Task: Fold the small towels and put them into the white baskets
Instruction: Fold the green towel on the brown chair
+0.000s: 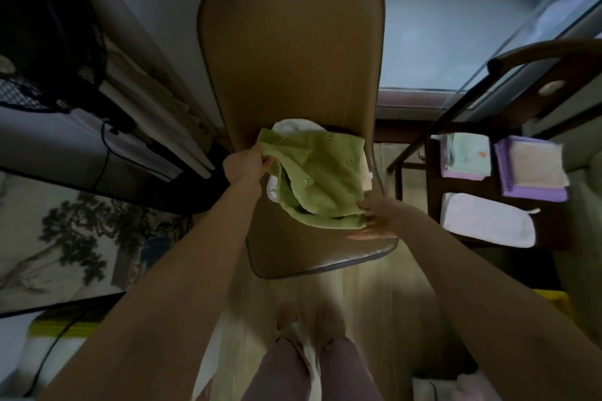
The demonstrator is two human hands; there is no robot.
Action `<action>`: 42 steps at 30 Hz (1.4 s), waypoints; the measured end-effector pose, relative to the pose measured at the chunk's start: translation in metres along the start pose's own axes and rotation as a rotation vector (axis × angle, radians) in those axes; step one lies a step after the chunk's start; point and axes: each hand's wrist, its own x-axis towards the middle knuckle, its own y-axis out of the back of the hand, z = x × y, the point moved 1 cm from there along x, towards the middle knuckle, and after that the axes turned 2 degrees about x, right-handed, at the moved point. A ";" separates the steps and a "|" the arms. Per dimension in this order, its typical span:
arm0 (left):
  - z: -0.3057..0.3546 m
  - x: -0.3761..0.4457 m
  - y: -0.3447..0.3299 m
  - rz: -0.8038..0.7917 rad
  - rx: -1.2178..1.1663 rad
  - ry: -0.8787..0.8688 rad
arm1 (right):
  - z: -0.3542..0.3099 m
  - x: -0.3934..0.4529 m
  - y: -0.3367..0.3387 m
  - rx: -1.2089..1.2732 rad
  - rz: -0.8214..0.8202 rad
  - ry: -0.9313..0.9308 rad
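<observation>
Under both hands: a brown padded chair (pixel 293 52), its seat facing the person, its tall back running up toward a window (pixel 456 10). Pale wood floor below the seat; the person's feet + pinkish trouser legs show at the bottom edge. Room is dim.

Right of the right hand's fingers, well apart: a dark wooden rack (pixel 508 75) w/ folded cloths laid on it, a mint & purple stack (pixel 464 156), a cream-on-purple stack (pixel 532 169), and a white cloth (pixel 485 220) nearest the person. Left of the left hand's fingers: a black fan (pixel 49 36), a dark cable, and lower down a panel w/ a painted tree (pixel 65 238). Nothing sits between the hands & the towel.

On the seat, betw. the two hands: a green towel (pixel 322 172) w/ small dots, rumpled, partly doubled over itself. It lies over a heap of white and pale cloths (pixel 290 125) that peeks out at the far side and both edges.

Left hand (pixel 244 161): fingers (pixel 267 160) pinch the towel's left corner, lifting it a bit off the heap. Right hand (pixel 379 221): fingers (pixel 365 207) spread & fairly straight, tips touching the towel's near right corner, thumb stretched out under the edge; blurred, so can't tell if it actually grasps the cloth.
</observation>
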 end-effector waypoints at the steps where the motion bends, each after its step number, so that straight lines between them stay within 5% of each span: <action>1: -0.001 0.001 0.001 0.022 0.019 -0.015 | 0.003 -0.002 -0.001 0.031 -0.009 -0.018; 5: 0.002 -0.001 0.005 0.076 0.025 -0.038 | -0.002 -0.001 -0.002 0.215 0.066 0.113; 17: 0.091 -0.048 0.030 0.162 0.055 -0.202 | -0.096 -0.090 0.005 0.194 0.477 0.857; 27: 0.133 -0.097 0.048 0.229 0.109 -0.317 | -0.118 -0.163 0.002 0.246 0.549 0.994; 37: 0.084 -0.105 0.073 0.275 0.230 -0.250 | -0.057 -0.145 0.022 0.047 0.627 0.953; 42: 0.075 -0.100 0.075 0.216 0.112 -0.348 | -0.056 -0.146 0.021 0.173 0.601 0.970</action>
